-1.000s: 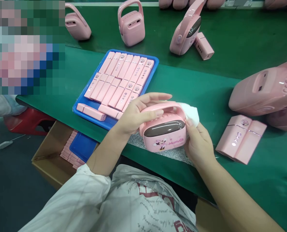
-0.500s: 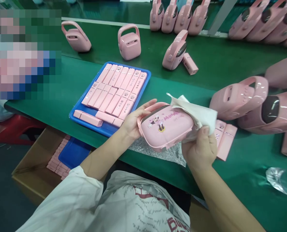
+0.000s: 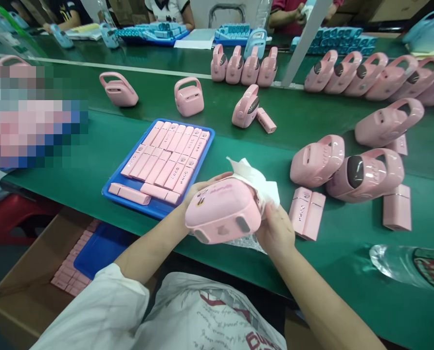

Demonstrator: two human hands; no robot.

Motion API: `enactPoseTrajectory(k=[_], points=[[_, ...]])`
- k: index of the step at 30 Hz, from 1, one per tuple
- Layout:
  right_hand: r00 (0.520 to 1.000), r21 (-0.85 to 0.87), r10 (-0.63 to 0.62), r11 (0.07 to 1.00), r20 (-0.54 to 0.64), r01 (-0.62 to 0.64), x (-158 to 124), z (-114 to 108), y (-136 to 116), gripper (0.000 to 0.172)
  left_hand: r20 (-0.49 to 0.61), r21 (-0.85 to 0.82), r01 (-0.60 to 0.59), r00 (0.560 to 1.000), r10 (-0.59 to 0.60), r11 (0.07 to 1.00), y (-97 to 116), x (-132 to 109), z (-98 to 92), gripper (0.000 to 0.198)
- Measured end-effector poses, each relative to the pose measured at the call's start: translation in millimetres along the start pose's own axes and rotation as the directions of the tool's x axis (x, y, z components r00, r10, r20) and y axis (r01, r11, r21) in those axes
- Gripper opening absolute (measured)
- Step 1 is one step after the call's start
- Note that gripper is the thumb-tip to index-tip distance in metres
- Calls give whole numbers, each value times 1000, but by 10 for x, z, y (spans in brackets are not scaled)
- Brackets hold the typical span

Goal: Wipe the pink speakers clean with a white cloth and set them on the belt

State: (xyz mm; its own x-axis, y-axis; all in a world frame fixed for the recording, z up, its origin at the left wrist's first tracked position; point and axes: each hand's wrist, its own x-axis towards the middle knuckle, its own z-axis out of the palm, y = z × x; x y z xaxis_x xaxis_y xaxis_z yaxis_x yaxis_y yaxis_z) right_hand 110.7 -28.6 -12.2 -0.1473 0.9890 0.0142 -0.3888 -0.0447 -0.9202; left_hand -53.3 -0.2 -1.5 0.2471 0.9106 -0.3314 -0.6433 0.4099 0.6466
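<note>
A pink portable speaker [image 3: 222, 214] is held up over the table's near edge. Its base with grey feet faces me, and a printed figure shows partly on its side. My left hand [image 3: 193, 197] grips it from the left, with most of the fingers hidden behind it. In my right hand [image 3: 278, 231] a crumpled white cloth [image 3: 259, 182] is pinched and pressed to the speaker's right end. Under the speaker lies a piece of clear bubble wrap [image 3: 249, 243], mostly covered.
On the left stands a blue tray [image 3: 111, 193] of pink block-shaped pieces [image 3: 162, 175]. More pink speakers [image 3: 317, 160] stand right and behind, with two pink blocks [image 3: 307, 214] before them. A clear bottle [image 3: 395, 265] lies at right. Co-workers sit across the table.
The speaker has been tipped so that its base turns toward me. The cloth has shifted to its right end with my right hand. My view has risen, showing more of the far side.
</note>
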Motion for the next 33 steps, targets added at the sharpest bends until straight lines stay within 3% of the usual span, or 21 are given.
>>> enactPoseTrajectory(k=[5,9,14,17,23,25,29,33], points=[[999,120,53,991,6,-54,-113,-5,-99,47,74,-8,87,994,-86,996,35,-39,1,25],[998,101,67,993,-15,-65,-141,-24,-150,53,135,-20,96,987,-93,995,62,-46,-6,34],[1000,-81,0,997,4,1,-193,-86,-36,50,-53,-98,-4,999,-2,995,57,-17,48,20],[994,-287,-73,957,-78,48,-172,-124,23,43,-129,-122,-107,988,91,987,40,25,83,14],[959,-407,-183,910,-219,81,-87,-48,125,49,-207,-151,-172,968,139,974,17,52,52,29],[958,-443,-226,888,-179,127,-103,1,194,48,-241,-156,-196,958,156,968,23,46,38,33],[949,-530,-313,797,49,290,-124,56,335,45,-352,-206,-228,925,145,952,50,56,-7,29],[872,-603,-436,641,224,475,-88,-5,452,49,-361,-199,-239,919,156,950,69,62,-48,27]])
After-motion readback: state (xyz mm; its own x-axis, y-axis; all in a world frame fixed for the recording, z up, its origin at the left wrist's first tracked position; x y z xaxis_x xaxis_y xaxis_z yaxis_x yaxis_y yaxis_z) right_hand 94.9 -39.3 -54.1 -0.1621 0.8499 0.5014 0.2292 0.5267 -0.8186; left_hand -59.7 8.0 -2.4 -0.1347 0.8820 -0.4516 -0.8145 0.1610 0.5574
